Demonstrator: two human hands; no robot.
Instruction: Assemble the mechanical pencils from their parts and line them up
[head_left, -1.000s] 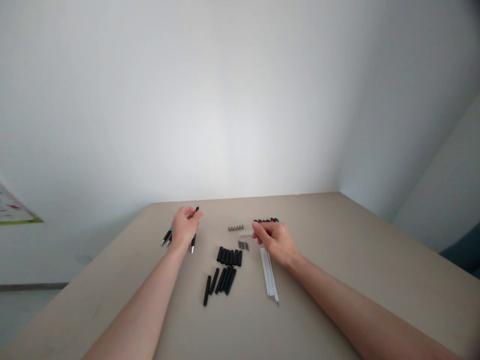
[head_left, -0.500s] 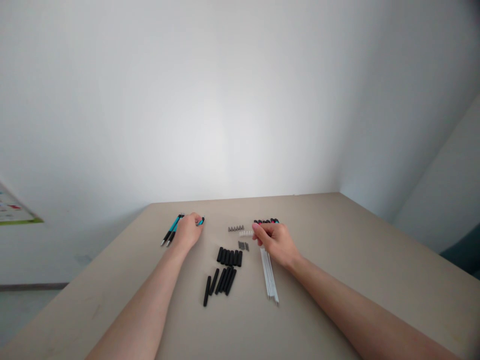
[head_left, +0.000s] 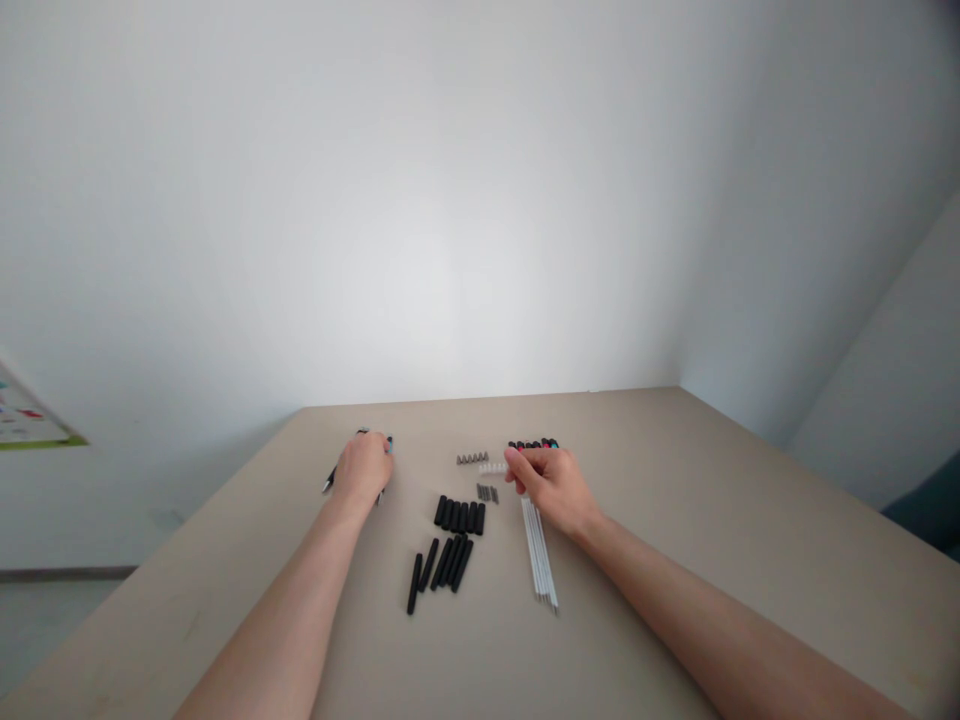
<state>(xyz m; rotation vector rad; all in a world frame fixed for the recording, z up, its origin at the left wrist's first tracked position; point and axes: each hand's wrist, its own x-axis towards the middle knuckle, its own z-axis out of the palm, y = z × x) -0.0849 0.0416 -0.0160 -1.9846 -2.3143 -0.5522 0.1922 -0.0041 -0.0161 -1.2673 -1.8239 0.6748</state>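
My left hand lies knuckles-up at the far left of a beige table, fingers closed over a teal-and-black pen set among finished pens; one dark pen tip sticks out to its left. My right hand rests curled on the table. Its fingertips are by a row of black end pieces and small clear parts, and I cannot see what they pinch, if anything. Thin white refills run out from under its wrist.
Between my hands lie a row of short black sleeves, longer black barrels, small metal tips and tiny dark springs. A white wall stands close behind the table. A poster corner shows at the left.
My left hand has carried the pen leftwards and lowered it flat beside the finished pens, now covering most of them. My right hand has stayed where it was.
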